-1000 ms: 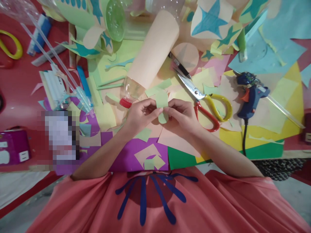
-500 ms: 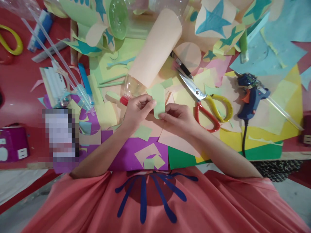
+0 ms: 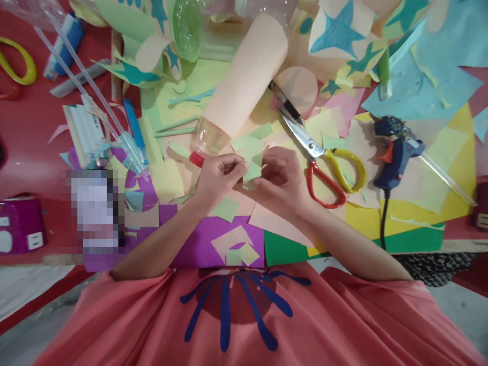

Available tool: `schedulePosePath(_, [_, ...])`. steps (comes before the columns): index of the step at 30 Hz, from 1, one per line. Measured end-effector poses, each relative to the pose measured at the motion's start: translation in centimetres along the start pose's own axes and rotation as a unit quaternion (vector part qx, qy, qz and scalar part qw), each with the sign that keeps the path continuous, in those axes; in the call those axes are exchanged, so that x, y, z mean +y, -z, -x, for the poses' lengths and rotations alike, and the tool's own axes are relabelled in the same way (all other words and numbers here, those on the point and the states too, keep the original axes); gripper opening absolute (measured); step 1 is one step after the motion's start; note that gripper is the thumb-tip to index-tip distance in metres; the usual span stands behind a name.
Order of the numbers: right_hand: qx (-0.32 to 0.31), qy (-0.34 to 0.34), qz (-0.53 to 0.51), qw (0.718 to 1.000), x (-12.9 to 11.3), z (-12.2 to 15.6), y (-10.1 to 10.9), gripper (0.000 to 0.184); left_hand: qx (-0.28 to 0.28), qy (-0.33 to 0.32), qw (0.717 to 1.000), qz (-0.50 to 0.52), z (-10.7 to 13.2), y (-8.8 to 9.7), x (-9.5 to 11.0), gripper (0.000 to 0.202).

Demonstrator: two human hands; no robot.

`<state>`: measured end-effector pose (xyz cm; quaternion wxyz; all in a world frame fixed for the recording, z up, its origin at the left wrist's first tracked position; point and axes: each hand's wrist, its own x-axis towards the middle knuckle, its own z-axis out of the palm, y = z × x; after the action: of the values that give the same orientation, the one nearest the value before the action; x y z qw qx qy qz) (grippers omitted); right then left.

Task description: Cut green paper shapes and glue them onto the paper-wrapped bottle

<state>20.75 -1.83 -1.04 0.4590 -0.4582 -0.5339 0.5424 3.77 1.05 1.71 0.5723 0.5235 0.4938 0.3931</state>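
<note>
A small pale green paper piece (image 3: 253,158) is held up in front of me. My left hand (image 3: 221,178) pinches its left edge between thumb and fingers. At its lower right side, my right hand (image 3: 284,178) has the thumb against the paper, with the fingers curled behind. Just beyond the hands lies a clear plastic bottle (image 3: 211,136) wrapped in peach paper, tilted, its red cap (image 3: 197,158) beside my left hand. Scissors (image 3: 330,175) with red and yellow handles lie open right of my right hand.
A blue glue gun (image 3: 394,157) with a clear stick and black cord lies to the right. Paper cutouts with blue stars (image 3: 337,33) fill the back. Clear sticks (image 3: 84,76), a pixelated phone-like object (image 3: 95,213) and a purple box (image 3: 21,226) are left. A pen (image 3: 285,104) lies near the scissors.
My right hand's fingers have lifted and curled in behind the green paper's right edge. The paper has shifted slightly and looks bent. My left hand keeps its pinch, a little further right.
</note>
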Motion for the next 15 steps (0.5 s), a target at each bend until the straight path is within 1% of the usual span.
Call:
schedulePosePath(3, [-0.015, 0.050, 0.046, 0.998, -0.2, -0.2, 0.3, 0.020, -0.001, -0.005, 1.000, -0.011, 0.1, 0.0, 0.1, 0.031])
schedulePosePath(5, [-0.005, 0.073, 0.056, 0.996, -0.5, -0.4, 0.4, 0.011, -0.001, -0.018, 1.000, -0.025, 0.1, 0.0, 0.2, 0.033])
schedulePosePath(6, [0.003, 0.074, 0.056, 0.996, -0.6, -0.5, 0.5, 0.009, -0.003, -0.023, 0.999, -0.032, 0.1, 0.0, 0.3, 0.033])
schedulePosePath(10, [0.033, 0.038, 0.052, 0.997, -1.1, -0.5, 0.5, 0.005, -0.027, -0.034, 0.997, -0.057, 0.2, 0.2, 0.6, 0.032])
schedulePosePath(13, [0.052, 0.018, 0.050, 0.997, -1.4, -0.5, 0.5, 0.009, -0.053, -0.030, 0.996, -0.060, 0.2, 0.3, 0.7, 0.017])
schedulePosePath(15, [0.055, 0.017, 0.048, 0.997, -1.6, -0.6, 0.6, 0.013, -0.071, -0.024, 0.995, -0.058, 0.3, 0.3, 0.6, 0.009])
